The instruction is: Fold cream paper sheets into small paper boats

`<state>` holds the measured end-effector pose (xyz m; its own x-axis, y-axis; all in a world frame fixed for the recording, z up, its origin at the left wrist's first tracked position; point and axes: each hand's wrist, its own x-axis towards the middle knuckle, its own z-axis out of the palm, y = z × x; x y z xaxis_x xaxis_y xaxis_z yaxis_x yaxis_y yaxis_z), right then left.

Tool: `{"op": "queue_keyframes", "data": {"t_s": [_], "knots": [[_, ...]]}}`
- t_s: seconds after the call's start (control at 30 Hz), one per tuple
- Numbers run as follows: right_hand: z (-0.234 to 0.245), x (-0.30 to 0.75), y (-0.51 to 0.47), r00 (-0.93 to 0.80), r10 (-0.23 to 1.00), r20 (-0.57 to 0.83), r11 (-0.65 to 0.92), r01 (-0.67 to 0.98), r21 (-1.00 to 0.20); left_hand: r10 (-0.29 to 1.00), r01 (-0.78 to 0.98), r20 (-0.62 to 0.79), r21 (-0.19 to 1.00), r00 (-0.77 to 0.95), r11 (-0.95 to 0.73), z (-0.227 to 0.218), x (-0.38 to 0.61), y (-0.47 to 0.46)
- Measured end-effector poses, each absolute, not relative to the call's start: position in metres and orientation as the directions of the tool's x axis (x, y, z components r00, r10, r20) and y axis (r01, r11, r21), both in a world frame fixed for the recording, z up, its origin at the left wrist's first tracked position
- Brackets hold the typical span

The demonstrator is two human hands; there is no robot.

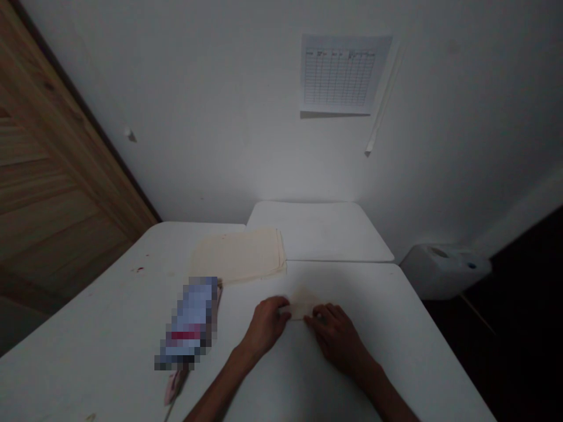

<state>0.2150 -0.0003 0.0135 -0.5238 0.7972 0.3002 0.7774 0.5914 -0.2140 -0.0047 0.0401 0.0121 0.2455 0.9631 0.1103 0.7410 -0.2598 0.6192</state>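
A small folded cream sheet (302, 309) lies on the white table between my hands, its far part tapering to a point. At its left end, my left hand (269, 319) pinches the edge with thumb and fingers. My right hand (333, 334) grips the right end the same way, fingers curled and the wrist low over the table. Beyond them to the left rests a stack of thin, flat cream sheets (240, 255), their corners slightly out of line. Whether the sheets are paper, cloth or dough I cannot tell.
Left of my hands lies a pixelated bluish object (189, 319) with a pink band. A raised white panel (321, 231) sits at the table's back. A printed chart (341, 76) hangs on the wall. A white container (440, 272) stands beyond the right edge; wooden boards (57, 205) are left.
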Motion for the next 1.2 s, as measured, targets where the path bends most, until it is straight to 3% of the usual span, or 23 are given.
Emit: {"op": "queue_keyframes", "data": {"t_s": [0.3,0.8,1.2], "knots": [[0.012,0.215,-0.001,-0.503,0.815,0.287,0.571,0.783,-0.249,0.967,0.745,0.097,0.621,0.237,-0.245,0.017,-0.003,0.039],[0.012,0.204,0.002,-0.458,0.824,0.333,0.555,0.771,-0.312,0.958,0.710,0.219,0.645,0.184,-0.283,0.006,-0.006,0.032],[0.006,0.205,0.002,-0.465,0.822,0.329,0.553,0.791,-0.264,0.976,0.735,0.213,0.656,0.040,-0.173,0.004,-0.015,0.024]]}}
